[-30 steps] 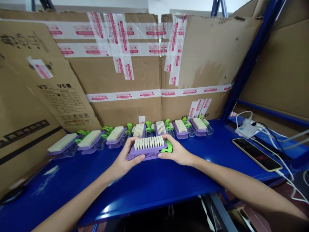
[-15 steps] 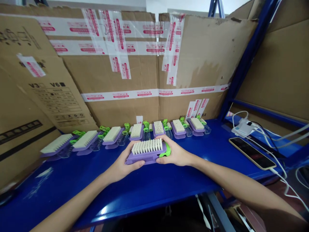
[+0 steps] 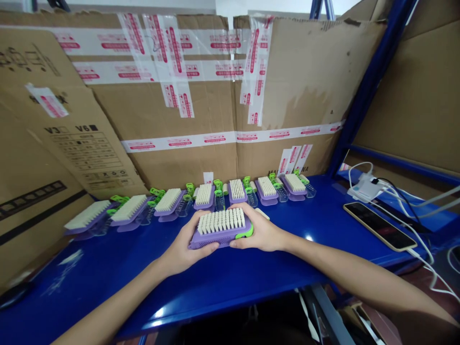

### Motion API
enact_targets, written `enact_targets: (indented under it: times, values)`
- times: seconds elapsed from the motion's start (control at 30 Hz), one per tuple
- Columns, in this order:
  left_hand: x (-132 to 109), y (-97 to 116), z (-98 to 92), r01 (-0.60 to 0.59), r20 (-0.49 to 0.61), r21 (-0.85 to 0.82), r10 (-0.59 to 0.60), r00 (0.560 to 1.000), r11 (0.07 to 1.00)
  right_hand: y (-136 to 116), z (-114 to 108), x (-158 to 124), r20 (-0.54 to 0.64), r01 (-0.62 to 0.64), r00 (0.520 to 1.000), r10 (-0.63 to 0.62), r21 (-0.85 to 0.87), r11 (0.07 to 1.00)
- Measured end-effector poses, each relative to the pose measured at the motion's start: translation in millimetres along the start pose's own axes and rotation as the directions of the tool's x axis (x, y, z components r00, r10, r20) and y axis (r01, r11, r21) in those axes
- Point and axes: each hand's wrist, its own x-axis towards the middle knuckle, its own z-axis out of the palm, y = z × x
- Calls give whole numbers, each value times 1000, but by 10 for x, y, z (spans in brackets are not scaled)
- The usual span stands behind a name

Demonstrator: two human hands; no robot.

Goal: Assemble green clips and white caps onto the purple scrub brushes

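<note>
A purple scrub brush [image 3: 221,225] with rows of cream bristles facing up is held between both hands above the blue table. My left hand [image 3: 189,243] grips its left end, thumb along the near side. My right hand [image 3: 261,230] is closed round the right end, where a bright green part [image 3: 245,232] lies close against the purple body. Just behind the right hand shows a small cream piece [image 3: 263,214]; whether it joins the brush I cannot tell. Beyond the hands stands a row of several similar purple brushes [image 3: 168,201] with green clips and clear plastic parts.
The blue tabletop [image 3: 215,282] ends at a near edge. Taped cardboard [image 3: 187,105] walls the back, left and right. At right lie a phone [image 3: 379,226] with a cable and a white power adapter [image 3: 364,188] with several cords. A dark object [image 3: 14,294] sits at far left.
The green part, which stood out from the brush's right end, now lies closer against the body. The brush has tilted slightly, and the cream piece has come into sight behind my right hand.
</note>
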Motion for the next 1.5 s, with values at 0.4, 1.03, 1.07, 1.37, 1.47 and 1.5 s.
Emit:
enact_targets:
  times: [0.4,1.03,1.07,1.37,1.47,1.5]
  values:
    - [23,-3,6,20,30,-41,-19,999,999,3,18,-8,10,6,1000,-6,15,1000]
    - [127,-58,-26,27,-290,-187,-82,953,982,43,-50,-12,76,62,996,-42,-284,957]
    - [115,-49,-20,12,-292,-181,-65,954,983,45,-53,-12,90,72,995,-48,-297,952]
    - [21,-74,65,-86,-242,-113,56,969,990,64,-39,0,129,99,990,-51,-399,912]
    - [7,-103,69,-103,-243,-96,77,967,990,67,-30,11,132,103,990,-52,-420,901]
    - [4,-106,69,-105,-242,-92,80,967,990,70,-28,16,135,111,989,-58,-427,897]
